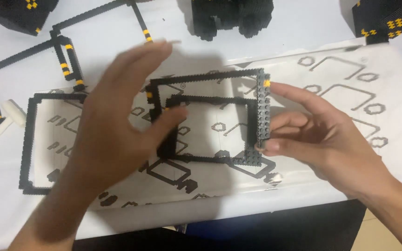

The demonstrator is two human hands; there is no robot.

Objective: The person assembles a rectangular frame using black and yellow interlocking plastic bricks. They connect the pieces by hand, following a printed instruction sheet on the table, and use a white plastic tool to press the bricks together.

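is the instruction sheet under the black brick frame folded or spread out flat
Spread out flat. The instruction sheet lies open on the white table, diagrams showing, under the black brick frame held by the left hand and right hand.

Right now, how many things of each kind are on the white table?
Thin black brick frames: 3, one held by both hands, one lying flat, one at back
Chunky black brick blocks: 3
White plastic tool: 1
Printed instruction sheet: 1
Total: 8
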